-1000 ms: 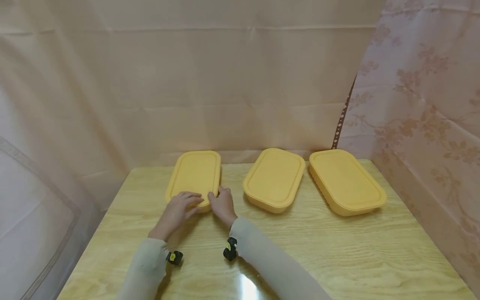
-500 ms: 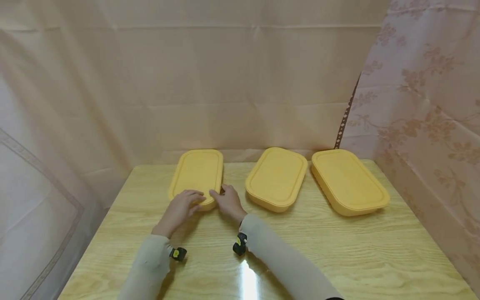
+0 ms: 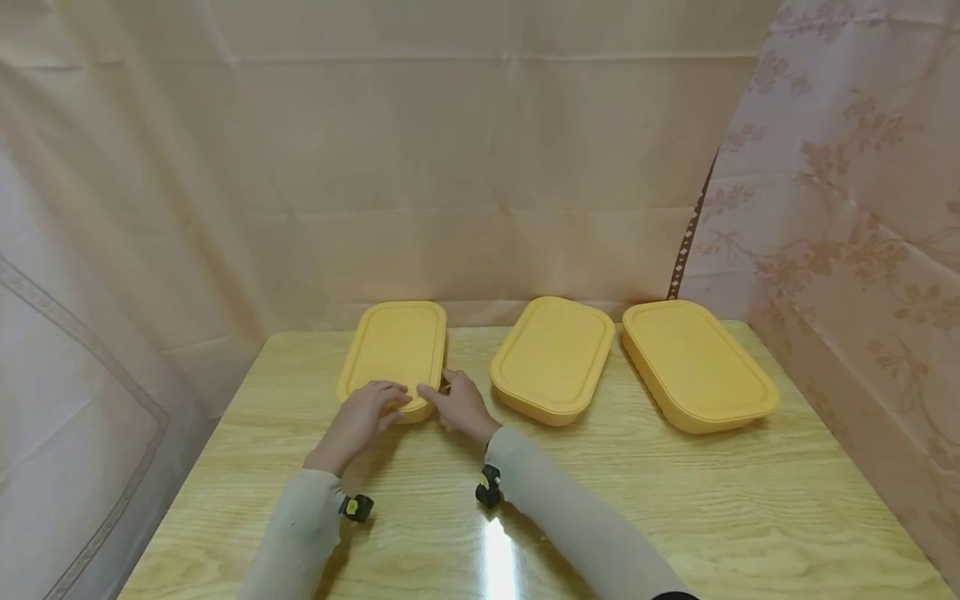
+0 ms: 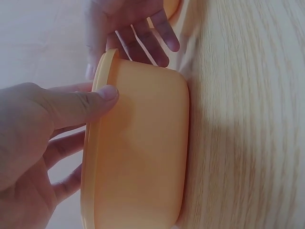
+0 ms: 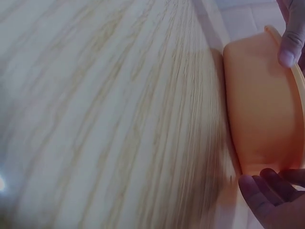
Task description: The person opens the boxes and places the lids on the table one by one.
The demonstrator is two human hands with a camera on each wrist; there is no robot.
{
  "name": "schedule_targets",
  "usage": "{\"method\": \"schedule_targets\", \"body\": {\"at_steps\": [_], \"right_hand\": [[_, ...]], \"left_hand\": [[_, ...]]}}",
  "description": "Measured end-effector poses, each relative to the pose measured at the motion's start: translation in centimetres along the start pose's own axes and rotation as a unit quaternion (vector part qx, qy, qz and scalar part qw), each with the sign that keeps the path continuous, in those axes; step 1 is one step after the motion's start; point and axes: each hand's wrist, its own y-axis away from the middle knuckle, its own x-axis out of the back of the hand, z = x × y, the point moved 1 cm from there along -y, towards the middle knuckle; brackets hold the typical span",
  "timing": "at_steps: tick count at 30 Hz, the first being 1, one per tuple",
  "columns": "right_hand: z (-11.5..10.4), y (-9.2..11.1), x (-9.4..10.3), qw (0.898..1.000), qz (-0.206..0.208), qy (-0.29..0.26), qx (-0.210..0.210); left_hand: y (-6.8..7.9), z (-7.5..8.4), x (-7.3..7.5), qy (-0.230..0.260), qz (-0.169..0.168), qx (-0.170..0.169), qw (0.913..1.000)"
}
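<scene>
A yellow lidded food container sits on the left part of the table, near its back edge. My left hand is at its near left corner. In the left wrist view the thumb presses the edge of the lid, while the fingers reach over the lid's top, so the rim is pinched. My right hand holds the near right corner, thumb on the lid and fingers bent along the side wall. The lid sits on the container, whose base stays on the wood in both wrist views.
Two more yellow lidded containers stand to the right, one in the middle and one at the far right. Behind the wooden table hangs a beige curtain. A flowered cloth borders the right side.
The right hand's wrist and forearm have shifted slightly right while its fingers stay at the container's corner. The left hand keeps its place on the container. The view has shifted a little.
</scene>
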Motion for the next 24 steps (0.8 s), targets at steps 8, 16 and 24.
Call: {"method": "schedule_targets", "body": {"at_steps": [8,16,24], "right_hand": [[0.5,0.1,0.1,0.999,-0.036,0.009,0.012],[0.5,0.5,-0.3,0.997,-0.025,0.064,0.043],[0.3,0.8,-0.6,0.996,0.001,0.08,0.043]], "left_hand": [[0.2,-0.1,0.1,0.001,-0.004,-0.003,1.0],[0.4,-0.2,0.3,-0.011,-0.011,-0.008,0.9998],[-0.2,0.9,0.3,-0.036,-0.016,0.001,0.9992]]}}
